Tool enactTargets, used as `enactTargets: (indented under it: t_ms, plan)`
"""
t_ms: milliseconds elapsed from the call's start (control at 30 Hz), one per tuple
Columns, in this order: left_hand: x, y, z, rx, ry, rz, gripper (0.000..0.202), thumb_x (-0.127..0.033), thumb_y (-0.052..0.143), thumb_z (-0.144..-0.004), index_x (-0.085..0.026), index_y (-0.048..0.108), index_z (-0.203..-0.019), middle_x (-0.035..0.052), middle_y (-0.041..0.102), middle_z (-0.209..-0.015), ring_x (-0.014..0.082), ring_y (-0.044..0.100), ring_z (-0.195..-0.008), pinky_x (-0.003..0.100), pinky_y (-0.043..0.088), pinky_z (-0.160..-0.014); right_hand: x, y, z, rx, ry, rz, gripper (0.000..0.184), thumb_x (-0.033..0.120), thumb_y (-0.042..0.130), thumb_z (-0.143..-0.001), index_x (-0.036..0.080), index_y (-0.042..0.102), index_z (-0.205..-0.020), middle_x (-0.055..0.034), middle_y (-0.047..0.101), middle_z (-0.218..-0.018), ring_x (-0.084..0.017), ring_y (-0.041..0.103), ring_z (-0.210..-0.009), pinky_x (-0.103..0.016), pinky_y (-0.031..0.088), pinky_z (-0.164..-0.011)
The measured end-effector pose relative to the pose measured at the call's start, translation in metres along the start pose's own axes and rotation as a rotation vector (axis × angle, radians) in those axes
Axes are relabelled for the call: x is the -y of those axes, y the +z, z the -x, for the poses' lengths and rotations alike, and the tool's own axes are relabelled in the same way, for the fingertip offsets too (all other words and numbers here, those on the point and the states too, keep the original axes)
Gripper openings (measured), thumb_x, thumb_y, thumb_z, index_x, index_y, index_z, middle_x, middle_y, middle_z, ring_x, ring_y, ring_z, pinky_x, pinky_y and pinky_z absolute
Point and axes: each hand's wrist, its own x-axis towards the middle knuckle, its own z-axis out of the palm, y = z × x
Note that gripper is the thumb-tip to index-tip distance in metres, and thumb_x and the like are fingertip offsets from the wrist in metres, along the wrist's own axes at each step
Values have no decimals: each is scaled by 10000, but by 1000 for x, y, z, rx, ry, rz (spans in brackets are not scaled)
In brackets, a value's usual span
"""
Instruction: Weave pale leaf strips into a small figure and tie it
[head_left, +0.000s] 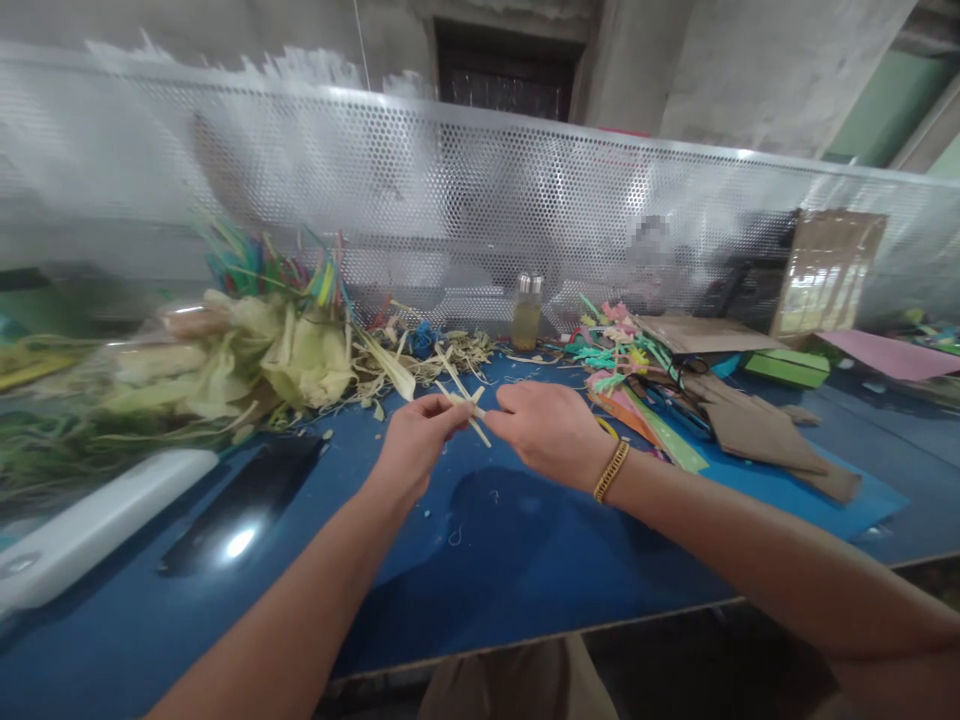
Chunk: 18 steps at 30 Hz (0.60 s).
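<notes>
Over the middle of the blue table, several narrow, pale yellow-green strips that look like corn husk cross one another. My left hand pinches them where they cross, thumb on top. From the right, my right hand has its fingers closed at the same crossing, with its fingertips partly hidden behind the fist. A gold bracelet circles my right wrist. Just beyond my left hand lies a wider pale husk piece.
Pale husks and shredded strips are heaped at left. A black phone and a white device lie nearer. A small bottle stands before the perforated metal screen. Colourful paper flowers and cardboard lie at right.
</notes>
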Motion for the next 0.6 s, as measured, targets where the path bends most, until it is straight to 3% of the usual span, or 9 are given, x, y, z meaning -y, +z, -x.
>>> enactTargets:
  t_ms: [100, 200, 367, 500, 600]
  plan:
    - [-3, 0, 4, 24, 106, -183, 203, -308, 748, -649, -159, 632, -575, -24, 538, -528, 86, 417, -495, 227, 282, -481, -4, -2, -8, -34, -83, -1, 232, 177, 430, -923, 171, 638, -822, -75, 574, -825, -166, 449, -727, -328, 224, -584]
    - [-7, 1, 8, 96, 188, -253, 157, -310, 729, -681, -163, 690, -642, -3, 597, -581, 110, 467, -533, 233, 330, -510, -16, 1, -17, -73, -2, -152, 240, 252, 469, -927, 173, 658, -801, -62, 574, -826, -157, 462, -737, -308, 265, -607]
    - [-9, 2, 9, 234, 321, -268, 111, -292, 717, -714, -182, 721, -700, 35, 679, -700, 164, 585, -683, 270, 443, -670, -36, 15, -23, -3, 222, -803, 140, 282, 614, -827, 161, 663, -778, -9, 593, -729, -112, 512, -685, -257, 364, -651]
    - [-8, 4, 10, 253, 306, -175, 107, -291, 726, -712, -188, 724, -739, 46, 698, -765, 173, 603, -735, 283, 459, -713, -41, 25, -14, 100, 397, -1193, 190, 342, 645, -788, 153, 642, -774, 9, 587, -683, -92, 491, -611, -238, 372, -593]
    - [-6, 6, 10, 164, 244, -145, 149, -317, 738, -698, -175, 707, -730, 21, 669, -701, 139, 561, -655, 251, 431, -631, -36, 29, -5, 73, 439, -1182, 191, 347, 635, -797, 157, 634, -773, 16, 578, -672, -85, 472, -592, -231, 359, -579]
